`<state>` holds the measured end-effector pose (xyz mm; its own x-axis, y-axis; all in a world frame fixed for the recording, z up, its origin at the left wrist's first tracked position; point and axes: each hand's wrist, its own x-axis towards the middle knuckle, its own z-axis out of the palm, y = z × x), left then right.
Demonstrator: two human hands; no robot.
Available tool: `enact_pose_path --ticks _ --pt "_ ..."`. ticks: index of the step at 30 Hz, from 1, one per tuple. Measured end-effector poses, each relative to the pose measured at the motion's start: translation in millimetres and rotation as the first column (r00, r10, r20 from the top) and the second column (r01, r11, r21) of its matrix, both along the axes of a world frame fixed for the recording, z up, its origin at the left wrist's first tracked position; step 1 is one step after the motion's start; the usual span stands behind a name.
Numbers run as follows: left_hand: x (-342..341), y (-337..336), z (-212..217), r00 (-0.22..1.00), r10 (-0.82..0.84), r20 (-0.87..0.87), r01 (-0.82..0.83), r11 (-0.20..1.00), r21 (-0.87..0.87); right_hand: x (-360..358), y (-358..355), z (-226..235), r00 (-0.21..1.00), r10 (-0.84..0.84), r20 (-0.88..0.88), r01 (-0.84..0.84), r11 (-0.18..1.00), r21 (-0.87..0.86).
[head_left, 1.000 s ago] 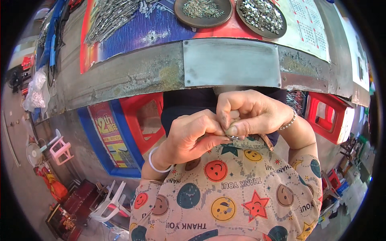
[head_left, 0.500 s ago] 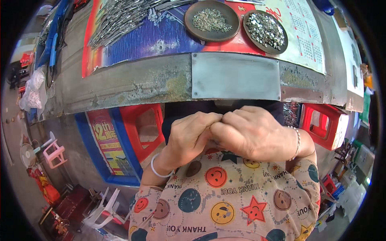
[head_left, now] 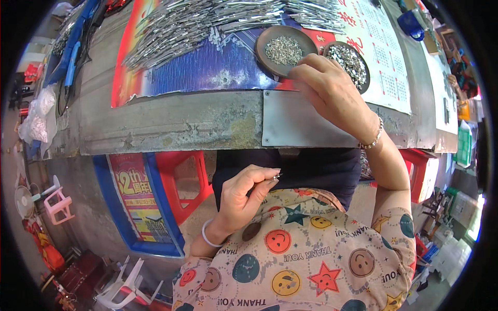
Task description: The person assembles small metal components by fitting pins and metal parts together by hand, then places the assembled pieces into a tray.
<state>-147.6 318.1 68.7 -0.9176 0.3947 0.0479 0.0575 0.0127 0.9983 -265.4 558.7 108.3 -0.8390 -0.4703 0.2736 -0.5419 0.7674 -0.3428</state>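
Observation:
My left hand [head_left: 243, 196] is in front of my lap, below the table edge. Its thumb and forefinger pinch a small silvery metal part [head_left: 277, 177], too small to make out fully. Over the table, my right hand [head_left: 334, 93] reaches to the near rim of a round brown dish [head_left: 264, 58] of short thin metal pins [head_left: 283, 50]. Its fingers bend downward and their tips are blurred, so whether they hold anything is hidden. Partly behind this hand stands a second brown dish [head_left: 366, 85] with shiny round metal pieces [head_left: 348, 61].
Long thin metal pieces [head_left: 181, 33] lie heaped on a colourful poster sheet [head_left: 192, 75]. A grey metal plate [head_left: 295, 122] is fixed at the table's front edge. Blue-handled tool [head_left: 72, 65] and a plastic bag [head_left: 40, 114] are at the left. Red stools [head_left: 188, 181] stand beneath.
My hands, together before my chest earlier, have come apart. The right went forward to the dishes; the left stayed low with the small metal part now showing. The view has tilted slightly.

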Motion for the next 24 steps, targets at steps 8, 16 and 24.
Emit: enact_pose_path --ticks 8,16,24 --pt "5.2 -4.7 -5.5 0.996 -0.012 0.085 0.007 0.998 0.066 16.6 58.9 7.7 0.964 -0.266 -0.002 0.265 0.962 0.059" --pt "-2.4 14.8 -3.6 0.982 -0.182 0.041 0.175 0.976 0.133 38.4 79.0 4.9 0.958 -0.288 0.017 0.287 0.957 0.029" --pt "5.9 23.4 0.5 0.984 -0.171 0.053 0.165 0.980 0.110 37.9 78.1 -8.0 0.968 -0.250 -0.029 0.252 0.960 0.120"
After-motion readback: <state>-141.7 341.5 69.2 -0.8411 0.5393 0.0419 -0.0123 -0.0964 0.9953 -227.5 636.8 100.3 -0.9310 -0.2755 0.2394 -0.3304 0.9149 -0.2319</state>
